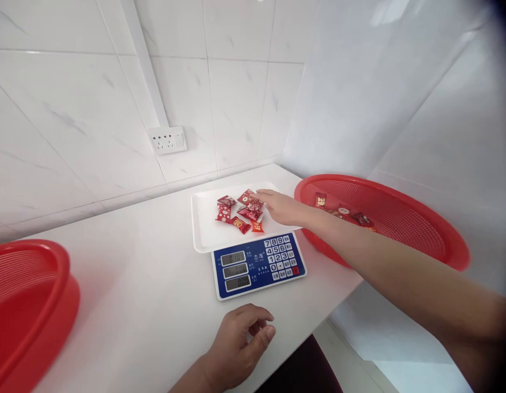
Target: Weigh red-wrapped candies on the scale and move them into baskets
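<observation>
A small pile of red wrapped candies [240, 225] lies toward the right part of the white tray [203, 218] of a digital scale. My right hand [282, 208] reaches in over the tray's right side. Its fingers are stretched out, with the tips at a red candy packet [245, 196] at the back of the pile; the underside of the hand is hidden. Below the tray is the scale's blue panel [259, 267], with three displays and a keypad. My left hand [240, 346] is in front of the scale, loosely curled, thumb and forefinger apart, holding nothing visible.
On the right, a red perforated basket [408, 218] contains several red candy packets [362, 219], and my right forearm crosses in front of it. Another red basket [64, 273] stands at the left. Behind the white table [146, 262] is a tiled wall with a socket [167, 140].
</observation>
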The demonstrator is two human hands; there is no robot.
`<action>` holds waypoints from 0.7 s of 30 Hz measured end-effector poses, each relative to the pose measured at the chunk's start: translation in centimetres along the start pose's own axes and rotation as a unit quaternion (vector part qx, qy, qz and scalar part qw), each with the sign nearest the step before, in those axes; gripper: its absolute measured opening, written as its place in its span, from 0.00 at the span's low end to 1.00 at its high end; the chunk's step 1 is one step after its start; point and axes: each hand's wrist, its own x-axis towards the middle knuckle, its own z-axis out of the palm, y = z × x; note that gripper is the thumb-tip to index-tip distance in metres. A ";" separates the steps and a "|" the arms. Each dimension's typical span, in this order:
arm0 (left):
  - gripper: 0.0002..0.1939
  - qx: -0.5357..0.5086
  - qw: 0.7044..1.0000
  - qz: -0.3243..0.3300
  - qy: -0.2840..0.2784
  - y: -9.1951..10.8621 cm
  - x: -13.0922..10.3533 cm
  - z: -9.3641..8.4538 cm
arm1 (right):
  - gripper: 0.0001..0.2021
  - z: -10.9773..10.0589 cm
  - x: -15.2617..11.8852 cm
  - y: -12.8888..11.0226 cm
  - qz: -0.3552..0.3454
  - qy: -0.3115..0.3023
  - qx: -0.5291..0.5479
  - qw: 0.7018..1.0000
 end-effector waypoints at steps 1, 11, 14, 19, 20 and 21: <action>0.13 0.003 1.000 -0.001 0.001 0.0 0.0 0.0 | 0.29 -0.1 0.3 0.2 0.017 0.010 0.013 1.000; 0.14 0.007 1.000 0.011 0.018 0.0 0.1 0.1 | 0.24 0.3 2.9 0.4 0.014 0.005 0.060 0.998; 0.14 -0.001 1.000 0.010 0.017 -0.1 0.1 0.1 | 0.24 -0.4 1.7 -0.1 0.004 0.010 0.057 0.998; 0.14 -0.007 1.000 0.007 0.011 0.0 0.1 0.1 | 0.22 -0.7 -1.2 -0.5 -0.060 -0.039 0.034 0.997; 0.14 -0.006 1.000 0.006 0.010 0.1 0.1 0.1 | 0.22 -0.6 -1.6 -0.5 -0.061 -0.045 0.026 0.997; 0.14 -0.004 1.000 0.005 0.011 0.1 0.1 0.1 | 0.22 -0.5 -1.8 -0.4 -0.056 -0.046 0.020 0.997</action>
